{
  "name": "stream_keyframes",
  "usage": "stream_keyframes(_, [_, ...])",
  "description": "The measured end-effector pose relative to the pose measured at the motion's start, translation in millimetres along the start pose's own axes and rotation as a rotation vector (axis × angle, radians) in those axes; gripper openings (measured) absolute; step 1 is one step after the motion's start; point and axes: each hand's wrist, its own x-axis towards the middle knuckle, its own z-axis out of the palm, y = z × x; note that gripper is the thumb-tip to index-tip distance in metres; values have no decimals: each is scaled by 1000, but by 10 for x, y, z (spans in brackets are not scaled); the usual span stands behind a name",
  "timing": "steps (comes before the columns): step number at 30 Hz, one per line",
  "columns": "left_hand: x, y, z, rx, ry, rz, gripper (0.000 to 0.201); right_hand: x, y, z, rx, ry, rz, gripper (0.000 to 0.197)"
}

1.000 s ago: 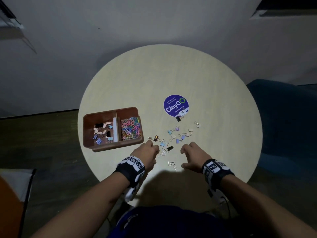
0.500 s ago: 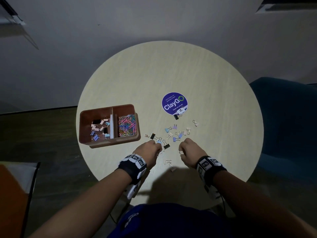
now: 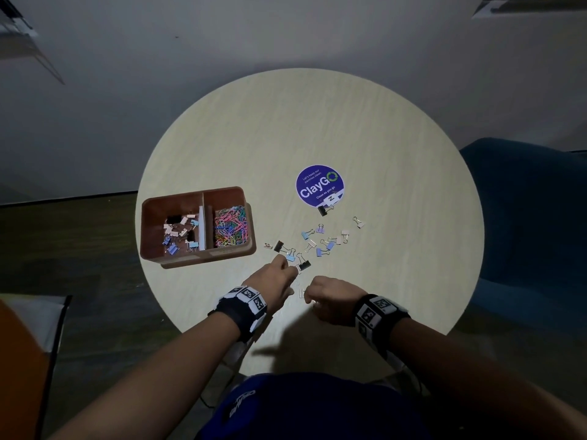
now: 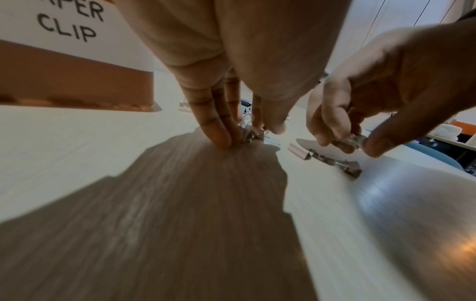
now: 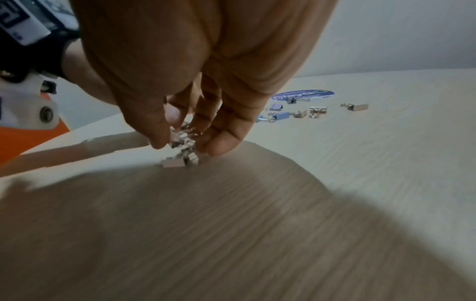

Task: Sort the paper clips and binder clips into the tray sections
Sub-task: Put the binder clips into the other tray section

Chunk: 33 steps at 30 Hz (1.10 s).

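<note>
A brown two-section tray (image 3: 190,192) sits at the table's left, with binder clips (image 3: 179,231) in its left section and coloured paper clips (image 3: 231,228) in its right. Several loose binder clips (image 3: 324,241) lie scattered right of the tray. My left hand (image 3: 287,265) is down on the table beside a black clip (image 3: 304,265), and its fingertips (image 4: 221,140) pinch a small binder clip (image 4: 248,134). My right hand (image 3: 309,295) is nearer the table's front edge. Its thumb and fingers pinch a pale binder clip (image 5: 182,134), just above another clip (image 5: 175,163) lying on the table.
A round purple "ClayGo" sticker (image 3: 320,185) is on the round pale table (image 3: 317,122), with a black clip (image 3: 324,209) at its near edge. The tray's near wall (image 4: 77,81) carries a "PAPER CLIP" label. A blue chair (image 3: 533,217) stands at the right.
My right hand has drawn back and left to the clips near the table's front edge and has taken hold of one. The left hand has stayed at the clips beside the black one.
</note>
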Motion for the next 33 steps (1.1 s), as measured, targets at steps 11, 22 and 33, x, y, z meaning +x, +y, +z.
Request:
stream_keyframes(11, [-100,38,-51,130,2,-56,20,25,-35,57,-100,-26,95,15])
stream_keyframes(22, [-232,-76,-135,89,39,-91,21,-46,9,-109,189,183,321,20])
stream_keyframes(33, [-518,-181,-747,-285,473,-108,20,404,-434,-667,266,462,228,11])
